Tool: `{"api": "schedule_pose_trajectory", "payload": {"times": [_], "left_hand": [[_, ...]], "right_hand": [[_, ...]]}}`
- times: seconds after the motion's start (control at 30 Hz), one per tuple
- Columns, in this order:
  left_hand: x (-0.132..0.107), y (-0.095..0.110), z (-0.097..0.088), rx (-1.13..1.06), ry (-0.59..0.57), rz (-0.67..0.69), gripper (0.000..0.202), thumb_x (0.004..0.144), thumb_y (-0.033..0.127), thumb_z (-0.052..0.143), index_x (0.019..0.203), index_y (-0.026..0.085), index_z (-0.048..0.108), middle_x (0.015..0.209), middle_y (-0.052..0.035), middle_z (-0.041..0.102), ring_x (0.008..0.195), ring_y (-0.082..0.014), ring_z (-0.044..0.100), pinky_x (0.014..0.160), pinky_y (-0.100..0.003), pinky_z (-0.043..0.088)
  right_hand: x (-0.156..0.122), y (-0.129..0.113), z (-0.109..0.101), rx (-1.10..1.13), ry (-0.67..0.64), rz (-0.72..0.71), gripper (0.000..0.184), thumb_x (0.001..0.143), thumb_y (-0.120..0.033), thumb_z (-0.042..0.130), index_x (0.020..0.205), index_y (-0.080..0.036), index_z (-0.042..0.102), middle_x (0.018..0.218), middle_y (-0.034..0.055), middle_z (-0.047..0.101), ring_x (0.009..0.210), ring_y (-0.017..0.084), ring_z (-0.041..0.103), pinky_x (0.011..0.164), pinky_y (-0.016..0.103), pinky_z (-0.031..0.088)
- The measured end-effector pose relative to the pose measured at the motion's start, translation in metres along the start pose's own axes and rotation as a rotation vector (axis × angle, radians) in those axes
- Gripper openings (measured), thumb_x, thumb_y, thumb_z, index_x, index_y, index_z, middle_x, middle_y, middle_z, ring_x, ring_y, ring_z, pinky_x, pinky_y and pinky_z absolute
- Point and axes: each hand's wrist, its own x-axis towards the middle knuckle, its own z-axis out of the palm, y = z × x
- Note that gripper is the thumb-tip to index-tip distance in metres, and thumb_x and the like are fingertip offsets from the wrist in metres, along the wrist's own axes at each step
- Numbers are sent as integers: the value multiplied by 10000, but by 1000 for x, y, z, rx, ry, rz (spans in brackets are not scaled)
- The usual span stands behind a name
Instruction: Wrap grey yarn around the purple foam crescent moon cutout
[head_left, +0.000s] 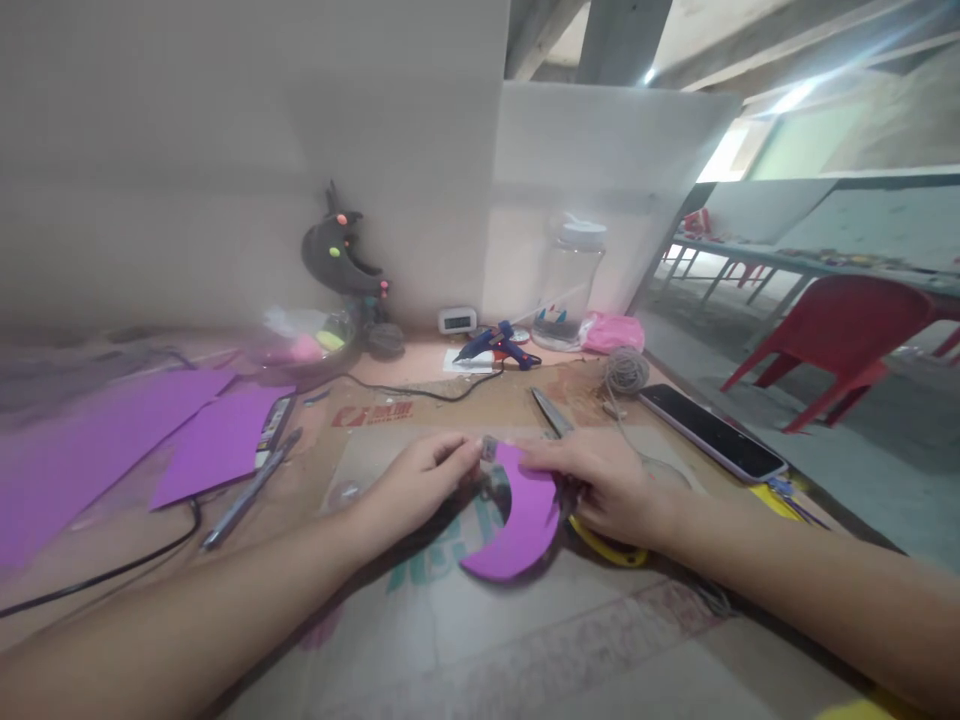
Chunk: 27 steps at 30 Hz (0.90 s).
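A purple crescent-shaped cutout (525, 520) is pinched in my right hand (611, 490) near its upper tip, with its lower point curving to the left. My left hand (427, 475) is closed at that upper tip, thumb and finger on a small grey piece (488, 448) whose kind I cannot make out. Scissors (551, 410) lie beneath my right hand, blades pointing away and a yellow handle showing below. Grey yarn (626, 370) sits in a ball beyond my right hand, its strand trailing toward me.
Purple sheets (217, 450) and a pen (251, 490) lie left. A glue gun (499, 345), a small digital clock (457, 320) and a clear jar (570, 275) stand at the back. A phone (712, 430) rests right. A dark crescent ornament (334, 255) leans against the wall.
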Motion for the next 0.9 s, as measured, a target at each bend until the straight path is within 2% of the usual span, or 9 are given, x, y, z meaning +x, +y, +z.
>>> {"api": "schedule_pose_trajectory", "payload": {"times": [0.13,0.2,0.3,0.4,0.53,0.63,0.7,0.9], "left_hand": [[0,-3,1,-168,35,-38,369,927,485,466,725,178,496,646,30,446,587,-113,406,542,-229,317],[1,-3,2,-218,75,-29,362,922,474,478,718,176,502,643,25,471,578,-110,427,548,-230,341],[2,-2,1,-234,75,22,350,921,441,495,707,166,533,652,13,505,601,-112,460,593,-236,380],[3,-1,0,-236,49,49,356,924,430,500,702,158,559,657,5,527,615,-110,472,609,-234,387],[4,-2,-1,-269,59,5,310,898,418,551,740,154,589,665,-1,564,607,-109,505,610,-238,411],[5,-4,0,-321,62,-27,243,867,392,602,852,150,620,669,7,579,596,-109,517,609,-248,426],[4,-6,1,-349,56,-39,262,854,388,619,948,144,630,681,8,595,594,-112,531,603,-252,430],[0,-6,-1,-256,40,-26,270,881,412,596,927,148,630,736,-1,627,646,-114,562,643,-247,446]], "right_hand": [[5,-3,1,-153,-124,-140,428,762,-7,441,1121,-185,592,1111,69,734,665,130,633,586,255,452],[7,-4,2,-178,-179,-152,416,782,-20,429,1127,-184,594,1052,57,744,654,127,623,581,249,444],[8,-4,3,-178,-199,-152,413,794,-20,410,1120,-180,607,928,36,747,645,126,613,587,243,442],[8,-5,3,-108,-228,-135,412,791,-13,415,1105,-178,624,887,29,745,678,125,630,627,239,460],[10,-5,1,27,-292,-31,398,780,-13,437,1068,-189,650,804,6,737,667,114,644,643,223,466],[11,-4,0,84,-336,9,428,747,-4,445,1069,-187,660,829,12,744,682,113,656,646,218,466],[11,-3,0,103,-347,3,431,744,-3,448,1070,-183,664,840,17,746,695,114,661,651,220,467],[8,-3,2,148,-350,-32,381,777,-26,459,1064,-178,658,874,20,750,724,122,667,669,237,476]]}}
